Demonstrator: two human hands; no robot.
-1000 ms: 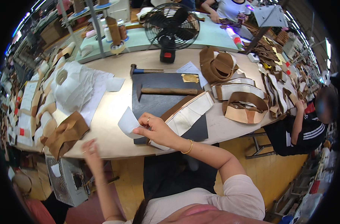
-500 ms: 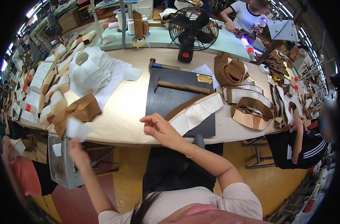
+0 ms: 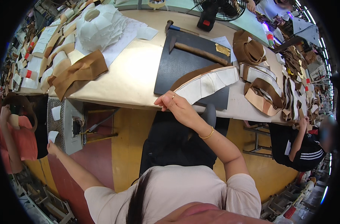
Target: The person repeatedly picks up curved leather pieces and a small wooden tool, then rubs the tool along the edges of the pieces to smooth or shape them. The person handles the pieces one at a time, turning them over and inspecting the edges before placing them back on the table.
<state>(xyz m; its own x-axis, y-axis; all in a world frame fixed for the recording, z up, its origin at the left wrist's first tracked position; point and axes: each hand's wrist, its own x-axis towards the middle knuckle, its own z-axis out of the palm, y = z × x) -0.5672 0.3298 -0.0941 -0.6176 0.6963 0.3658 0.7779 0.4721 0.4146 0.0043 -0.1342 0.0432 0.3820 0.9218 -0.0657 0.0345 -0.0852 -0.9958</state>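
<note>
My left hand [image 3: 53, 149] reaches out low to the left and pinches a small white patch [image 3: 53, 136] against the mesh front of a grey metal box [image 3: 74, 128]. Another white patch [image 3: 56, 113] sits higher on that mesh. Off the table's front edge, my right hand [image 3: 180, 110] is loosely curled, its fingers a little apart and nothing visible in them. Just beyond it, a curved brown leather strip with white backing [image 3: 207, 85] lies on a black board [image 3: 166, 69]. A wooden-handled hammer [image 3: 200, 52] rests on the board.
A second hammer [image 3: 181, 29] lies at the board's far edge. White patches are stacked [image 3: 101, 31] at far left, near brown leather pieces [image 3: 80, 72]. Coiled leather bands [image 3: 265, 95] and a black fan [image 3: 222, 9] stand right. Co-workers sit at both sides.
My left hand has carried the white patch down and left to the metal box. My right hand has drawn back from the table edge. The view has tilted lower.
</note>
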